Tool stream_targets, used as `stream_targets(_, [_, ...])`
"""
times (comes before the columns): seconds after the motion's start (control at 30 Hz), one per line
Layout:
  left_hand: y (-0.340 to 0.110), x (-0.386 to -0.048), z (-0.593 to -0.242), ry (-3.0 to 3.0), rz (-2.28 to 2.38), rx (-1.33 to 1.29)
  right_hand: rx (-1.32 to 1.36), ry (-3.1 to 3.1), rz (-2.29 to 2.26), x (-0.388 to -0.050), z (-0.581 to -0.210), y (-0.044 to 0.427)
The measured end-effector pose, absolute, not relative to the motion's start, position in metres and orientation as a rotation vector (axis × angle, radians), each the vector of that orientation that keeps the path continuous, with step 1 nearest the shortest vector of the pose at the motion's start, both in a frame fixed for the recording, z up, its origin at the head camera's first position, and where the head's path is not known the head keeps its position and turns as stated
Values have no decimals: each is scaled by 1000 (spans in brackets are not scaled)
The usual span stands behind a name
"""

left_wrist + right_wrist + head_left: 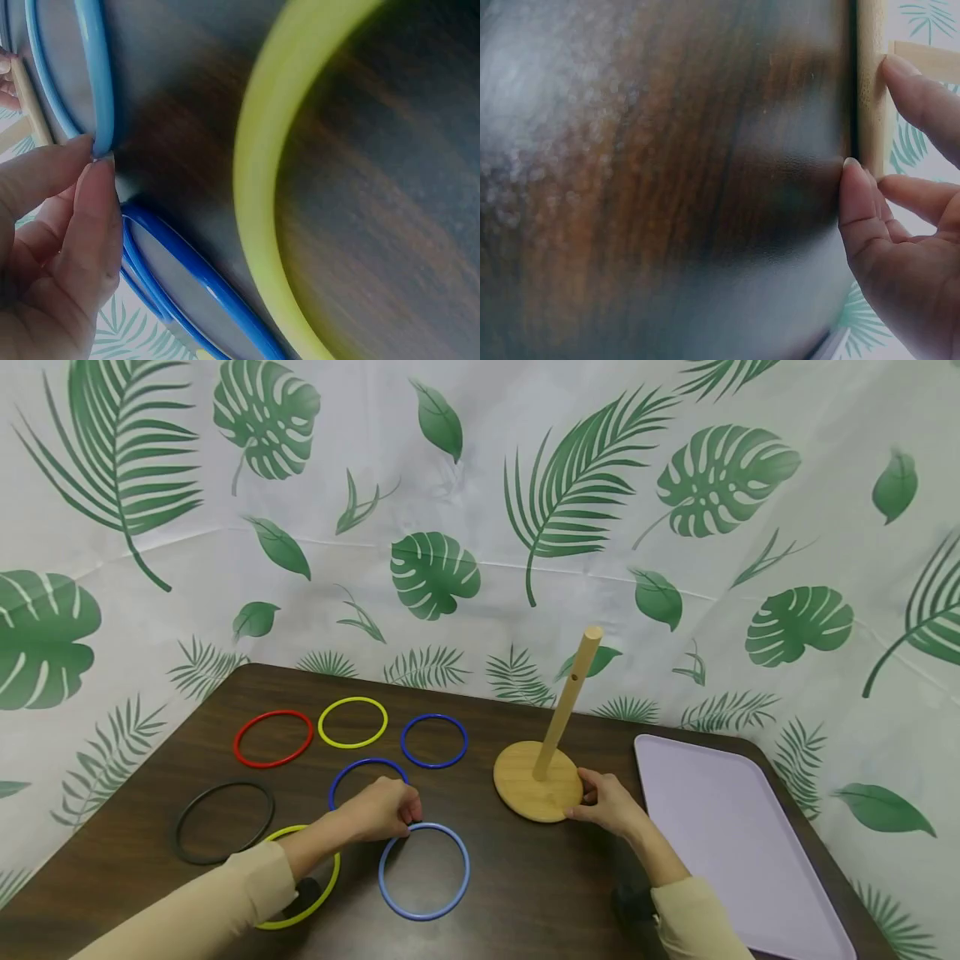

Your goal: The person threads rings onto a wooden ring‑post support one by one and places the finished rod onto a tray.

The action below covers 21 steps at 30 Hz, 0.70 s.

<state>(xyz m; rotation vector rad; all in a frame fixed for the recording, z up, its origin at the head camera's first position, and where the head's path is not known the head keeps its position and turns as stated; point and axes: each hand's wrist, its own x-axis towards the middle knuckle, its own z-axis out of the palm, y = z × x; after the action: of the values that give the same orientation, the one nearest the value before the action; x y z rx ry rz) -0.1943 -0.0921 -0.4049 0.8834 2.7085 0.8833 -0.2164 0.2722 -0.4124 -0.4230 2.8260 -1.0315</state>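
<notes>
In the head view my left hand (386, 810) is over the table's middle, pinching the back edge of a light blue ring (467, 860) between thumb and fingertips. The left wrist view has the same pinch, the ring (96, 52) caught at the fingertips of the hand (60, 225). A wooden stand with a round base (517, 785) and an upright peg (567, 702) is farther right. My right hand (609, 806) grips the right rim of that base, with fingertips and thumb along its edge. From the right wrist, the hand (907, 225) meets the base edge (871, 97).
On the dark wooden table (517, 893) lie a red ring (238, 752), two yellow rings (386, 727), two dark blue rings (465, 743) and a black ring (180, 831). A pale lilac tray (727, 835) is at the right. A leaf-print cloth (480, 635) hangs behind.
</notes>
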Motion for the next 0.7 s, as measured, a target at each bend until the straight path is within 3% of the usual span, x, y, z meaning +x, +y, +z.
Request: stream_targets(0.7, [-87,-190,-394,2758,771,844,-385,2809,-1046,-216,-413,273])
